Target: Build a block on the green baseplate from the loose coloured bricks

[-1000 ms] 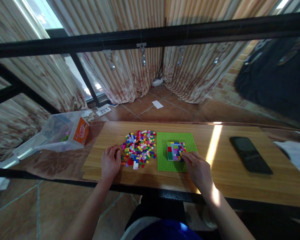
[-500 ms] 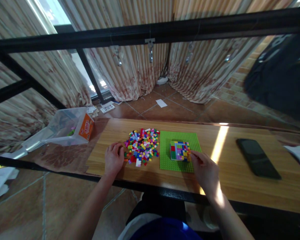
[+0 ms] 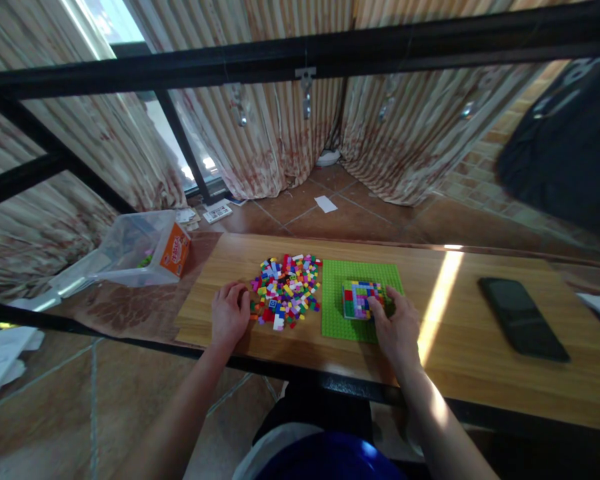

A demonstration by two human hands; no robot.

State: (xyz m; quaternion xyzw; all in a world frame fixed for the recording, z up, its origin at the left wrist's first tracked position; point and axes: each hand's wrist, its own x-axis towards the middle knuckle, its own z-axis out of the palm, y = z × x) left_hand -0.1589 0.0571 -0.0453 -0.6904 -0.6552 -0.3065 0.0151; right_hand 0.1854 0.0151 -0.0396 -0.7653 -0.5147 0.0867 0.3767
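A right hand reaches over a many-coloured brick block on a green baseplate.

From where I stand, the green baseplate lies flat on the wooden bench, and the brick block sits near its middle. The right hand comes in over the baseplate's near right corner, thumb and forefinger spread apart, the thumb over the block's right part; whether it presses there I cannot tell. The block lies leftward and slightly beyond that hand, easily the nearer of the two. Its right end is covered, so no long axis can be judged. Left of the baseplate spread loose bricks; at their far left side rests the left hand, fingers curled, any piece inside hidden.
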